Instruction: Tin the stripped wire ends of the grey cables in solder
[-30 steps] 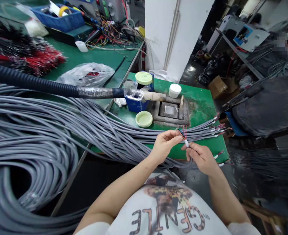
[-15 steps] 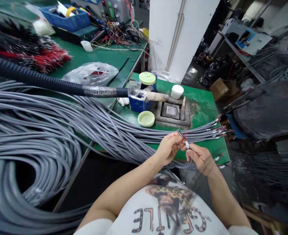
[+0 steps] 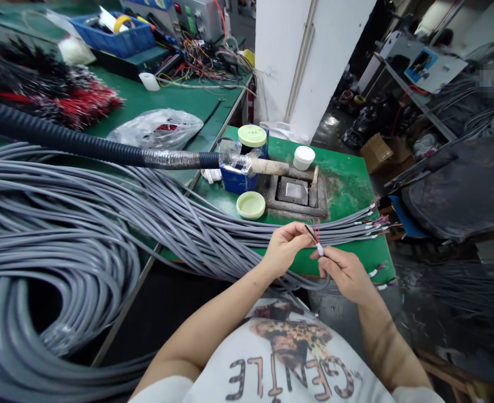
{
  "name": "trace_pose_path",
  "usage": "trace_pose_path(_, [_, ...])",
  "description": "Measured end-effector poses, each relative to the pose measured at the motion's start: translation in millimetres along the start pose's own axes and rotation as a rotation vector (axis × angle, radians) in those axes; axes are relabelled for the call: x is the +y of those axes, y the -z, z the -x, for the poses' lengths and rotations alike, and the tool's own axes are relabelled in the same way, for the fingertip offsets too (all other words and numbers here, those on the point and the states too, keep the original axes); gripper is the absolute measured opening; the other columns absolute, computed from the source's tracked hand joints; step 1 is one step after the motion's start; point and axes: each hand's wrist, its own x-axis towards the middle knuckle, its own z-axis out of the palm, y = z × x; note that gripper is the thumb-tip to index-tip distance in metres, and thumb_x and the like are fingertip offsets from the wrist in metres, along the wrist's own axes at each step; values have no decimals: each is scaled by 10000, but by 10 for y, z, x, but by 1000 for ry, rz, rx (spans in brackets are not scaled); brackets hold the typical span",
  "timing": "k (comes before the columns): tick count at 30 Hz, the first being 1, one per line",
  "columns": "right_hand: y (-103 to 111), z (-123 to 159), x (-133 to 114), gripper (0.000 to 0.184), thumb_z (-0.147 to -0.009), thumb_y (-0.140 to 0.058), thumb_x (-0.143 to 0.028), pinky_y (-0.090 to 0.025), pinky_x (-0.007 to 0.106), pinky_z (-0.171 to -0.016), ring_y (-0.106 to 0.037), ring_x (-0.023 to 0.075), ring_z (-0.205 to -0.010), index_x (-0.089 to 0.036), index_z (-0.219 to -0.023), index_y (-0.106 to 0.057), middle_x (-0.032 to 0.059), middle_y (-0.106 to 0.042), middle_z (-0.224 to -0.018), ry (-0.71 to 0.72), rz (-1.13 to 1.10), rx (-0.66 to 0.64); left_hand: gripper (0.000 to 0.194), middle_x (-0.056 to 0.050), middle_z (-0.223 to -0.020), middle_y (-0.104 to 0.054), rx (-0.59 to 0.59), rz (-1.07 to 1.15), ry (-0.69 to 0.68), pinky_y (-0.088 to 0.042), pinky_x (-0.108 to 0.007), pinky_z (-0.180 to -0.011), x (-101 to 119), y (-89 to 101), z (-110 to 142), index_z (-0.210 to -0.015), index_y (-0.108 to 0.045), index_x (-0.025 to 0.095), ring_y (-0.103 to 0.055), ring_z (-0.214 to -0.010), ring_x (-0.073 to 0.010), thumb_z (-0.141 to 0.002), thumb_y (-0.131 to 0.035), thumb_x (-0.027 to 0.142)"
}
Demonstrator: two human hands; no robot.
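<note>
Fingers [image 3: 299, 236] of the left hand [image 3: 286, 252] curled shut around a grey multicore cable [image 3: 247, 252], just below its stripped end. Fingers [image 3: 328, 258] of the right hand [image 3: 343, 274] pinched nearly closed on a small white sleeve [image 3: 320, 249] at that same end, the two hands almost touching. Above the sleeve, thin red, blue and black wires [image 3: 314, 230], fanned slightly apart.

From the head view, a long sheaf of grey cables [image 3: 205, 235] behind the hands, laid across a green counter [image 3: 347, 190], with stripped tips [image 3: 375, 224] at its far right edge. Off to the left, more of the same cable in a large loose coil [image 3: 53, 313].

Beyond the sheaf, a square metal pot [image 3: 291, 190] in a dark frame, and a black corrugated hose [image 3: 62, 137] ending in a pale wooden handle [image 3: 267, 165] just above it. Close by, a blue container [image 3: 234, 182], a jar with a pale green lid [image 3: 252, 135], a white-capped tub [image 3: 304, 158] and a loose pale green lid [image 3: 250, 205].

Farther back, on a second green counter [image 3: 179, 95], a plastic bag [image 3: 156, 129], red-and-black wire bundles [image 3: 53, 95] and a blue bin [image 3: 112, 36]. Below the hands, a white printed T-shirt [image 3: 288, 347].
</note>
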Motion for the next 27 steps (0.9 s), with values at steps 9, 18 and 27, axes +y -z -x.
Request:
trace_pose_path(9, [-28,18,-30,247,-937,-467,-339,-481,311,-753,-628,191,-799,-221,-1005,-674,49,-698,-850,-63,72,96,54,41,-606,-585,115,-68,18,-440,-223,-633,-13,-49,4,-651,-578,156,-528,-583,-85,-639,-631,154])
trace_pose_path(18, [-155,-135,-29,379,-919,-507,-371,-476,239,-559,-541,108,-584,-210,-1258,-559,-3,-596,-734,-125,-266,297,124,28,-659,-623,109,-65,1,-446,-234,-671,-81,-40,44,-711,-630,147,-547,-623,-89,-664,-722,215])
trace_pose_path(27, [-181,-229,-26,373,-893,-539,-392,-409,227,-461,-480,93,-492,-192,-1202,-600,-18,-576,-644,-116,-329,373,179,-6,-666,-664,84,99,61,-433,-243,-654,-119,-33,53,-751,-684,131,-565,-614,-99,-669,-777,259])
